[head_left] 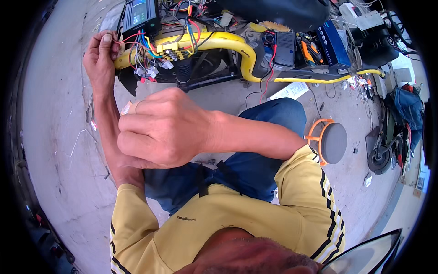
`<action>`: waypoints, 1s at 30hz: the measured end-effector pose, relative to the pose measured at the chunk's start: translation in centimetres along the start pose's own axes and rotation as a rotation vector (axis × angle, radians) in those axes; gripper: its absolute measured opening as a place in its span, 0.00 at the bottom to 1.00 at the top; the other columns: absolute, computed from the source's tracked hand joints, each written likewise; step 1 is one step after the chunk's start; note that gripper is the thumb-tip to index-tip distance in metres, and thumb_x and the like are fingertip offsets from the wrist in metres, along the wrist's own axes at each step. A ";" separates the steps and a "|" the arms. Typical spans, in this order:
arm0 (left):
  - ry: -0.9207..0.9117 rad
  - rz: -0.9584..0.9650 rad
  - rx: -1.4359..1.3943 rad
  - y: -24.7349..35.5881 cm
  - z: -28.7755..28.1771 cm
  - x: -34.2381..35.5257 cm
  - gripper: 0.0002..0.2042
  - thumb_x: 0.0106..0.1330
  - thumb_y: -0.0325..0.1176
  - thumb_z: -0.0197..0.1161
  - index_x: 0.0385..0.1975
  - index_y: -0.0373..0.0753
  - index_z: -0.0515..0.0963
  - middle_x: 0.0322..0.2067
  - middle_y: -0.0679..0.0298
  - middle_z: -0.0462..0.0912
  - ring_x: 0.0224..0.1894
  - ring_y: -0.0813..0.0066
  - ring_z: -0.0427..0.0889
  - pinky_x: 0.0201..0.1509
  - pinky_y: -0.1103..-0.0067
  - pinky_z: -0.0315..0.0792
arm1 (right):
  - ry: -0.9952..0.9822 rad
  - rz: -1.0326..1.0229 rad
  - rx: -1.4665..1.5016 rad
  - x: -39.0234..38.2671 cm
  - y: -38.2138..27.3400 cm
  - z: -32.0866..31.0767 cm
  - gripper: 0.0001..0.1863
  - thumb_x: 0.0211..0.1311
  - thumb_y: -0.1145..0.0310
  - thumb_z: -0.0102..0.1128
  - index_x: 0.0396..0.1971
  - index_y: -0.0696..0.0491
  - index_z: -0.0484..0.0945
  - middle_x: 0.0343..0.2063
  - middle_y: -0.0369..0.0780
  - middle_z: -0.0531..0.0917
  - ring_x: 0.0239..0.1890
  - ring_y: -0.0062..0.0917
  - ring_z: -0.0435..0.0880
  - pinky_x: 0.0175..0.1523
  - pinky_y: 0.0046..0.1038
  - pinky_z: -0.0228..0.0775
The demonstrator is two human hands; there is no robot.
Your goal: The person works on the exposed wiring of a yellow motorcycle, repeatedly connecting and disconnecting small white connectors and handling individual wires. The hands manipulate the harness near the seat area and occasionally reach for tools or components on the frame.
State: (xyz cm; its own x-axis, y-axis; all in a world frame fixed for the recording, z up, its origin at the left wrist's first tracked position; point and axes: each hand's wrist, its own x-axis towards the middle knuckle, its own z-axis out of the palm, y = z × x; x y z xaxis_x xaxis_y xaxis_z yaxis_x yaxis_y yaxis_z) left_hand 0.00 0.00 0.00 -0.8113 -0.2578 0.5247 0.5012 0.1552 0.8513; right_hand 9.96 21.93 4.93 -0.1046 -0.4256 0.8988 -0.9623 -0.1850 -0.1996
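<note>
My left hand (99, 57) is at the far left, beside the yellow frame tube (214, 42). Its thumb and fingers pinch a thin red wire (129, 38) that runs from the finned controller box (139, 17). Below that box hang several coloured wires with white plugs (152, 72), next to a yellow terminal block (169, 49). My right hand (166, 128) is raised close to the camera, across my left forearm in the picture. Its fingers are curled closed, and whatever they hold is hidden behind the knuckles.
Along the vehicle deck lie a multimeter (270, 39) with red and black leads, a grey boxed device (285, 48), orange-handled pliers (315, 52) and a blue box (333, 45). A round stool (334, 143) with an orange frame stands right of my knee. A scooter wheel (378, 157) is farther right.
</note>
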 end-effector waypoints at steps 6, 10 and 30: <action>0.130 0.018 -0.041 1.3 -2.2 -2.3 0.08 0.81 0.33 0.56 0.43 0.34 0.76 0.34 0.68 0.79 0.27 0.88 0.65 0.32 0.88 0.61 | -0.197 0.210 0.020 -2.9 0.0 -0.3 0.13 0.56 0.65 0.76 0.29 0.54 0.79 0.25 0.38 0.79 0.22 0.31 0.79 0.26 0.28 0.70; 0.157 0.040 -0.021 1.5 -1.4 -3.3 0.08 0.82 0.35 0.55 0.44 0.36 0.74 0.25 0.74 0.70 0.24 0.89 0.62 0.27 0.87 0.57 | -0.138 0.687 0.074 -6.1 0.5 -2.1 0.07 0.67 0.70 0.70 0.36 0.56 0.81 0.24 0.37 0.82 0.23 0.25 0.82 0.29 0.25 0.72; 0.188 0.053 0.115 0.8 0.6 -8.4 0.07 0.83 0.32 0.49 0.44 0.34 0.70 0.40 0.64 0.80 0.28 0.85 0.72 0.32 0.86 0.67 | 0.248 1.428 0.741 -5.9 4.3 4.3 0.13 0.74 0.66 0.64 0.44 0.62 0.84 0.22 0.34 0.82 0.19 0.11 0.72 0.24 0.16 0.62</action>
State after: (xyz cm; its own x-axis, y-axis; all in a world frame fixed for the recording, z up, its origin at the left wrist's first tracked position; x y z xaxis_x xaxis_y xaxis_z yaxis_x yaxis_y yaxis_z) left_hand 7.07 2.87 -3.72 -0.7089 -0.4179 0.5682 0.4955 0.2782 0.8228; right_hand 7.52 19.82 -2.92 -0.8625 -0.4835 -0.1495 0.2651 -0.1799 -0.9473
